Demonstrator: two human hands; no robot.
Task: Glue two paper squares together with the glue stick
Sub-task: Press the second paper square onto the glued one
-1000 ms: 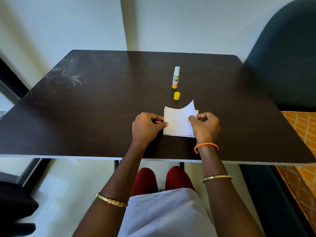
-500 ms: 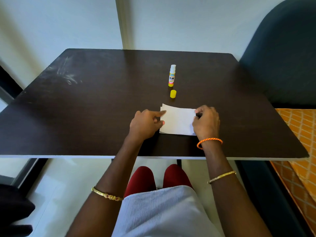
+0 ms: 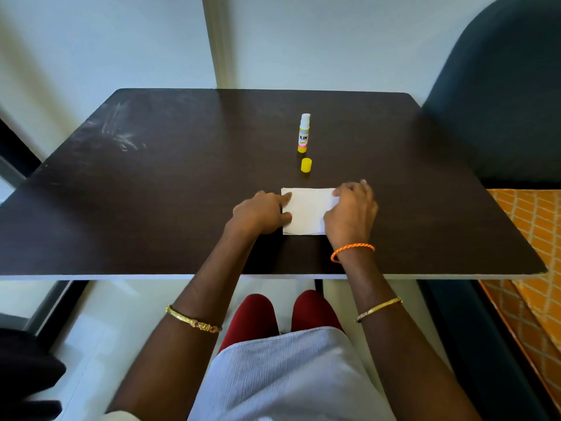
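table (image 3: 151, 208): dark, papers lay near its front edge
hands: left hand (image 3: 258, 212) and right hand (image 3: 349, 212) pressed flat-ish on paper squares (image 3: 306, 211), gripping nothing
glue stick (image 3: 304, 133): upright, uncapped
cap (image 3: 306, 165): off, so capping was left

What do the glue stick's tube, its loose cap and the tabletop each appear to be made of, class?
Glue stick: probably smooth plastic, with a printed label and a white top. Cap: likely the same plastic, plain yellow with a slight sheen. Table: seemingly dark wood-look laminate on board, judging by its faint grain, pale scuffs and light edge strip.
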